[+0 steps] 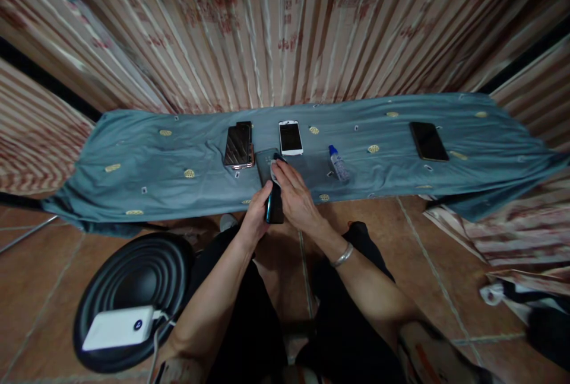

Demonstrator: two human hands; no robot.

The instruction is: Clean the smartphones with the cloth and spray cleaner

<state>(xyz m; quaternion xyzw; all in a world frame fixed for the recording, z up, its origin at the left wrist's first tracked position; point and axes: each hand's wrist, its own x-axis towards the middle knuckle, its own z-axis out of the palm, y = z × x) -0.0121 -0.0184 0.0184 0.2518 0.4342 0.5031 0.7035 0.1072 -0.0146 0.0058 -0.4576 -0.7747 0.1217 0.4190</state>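
Observation:
My left hand grips a dark phone by its side, thumb along the bluish edge. Over the phone's upper part lies my right hand, fingers together, pressing a small whitish cloth against it. The cloth is mostly hidden under the fingers. Just beyond, a dark, flat phone-like thing lies on the blue-green fabric, partly behind my hands. A white phone with a black screen sits farther back. To the right, a small clear bottle with a blue cap lies on the fabric.
Stacked dark phones lie left of the white phone. Another black phone is at the right on the fabric-covered bench. A curtain hangs behind. On the floor at left, a black ribbed round object carries a white power bank with a cable.

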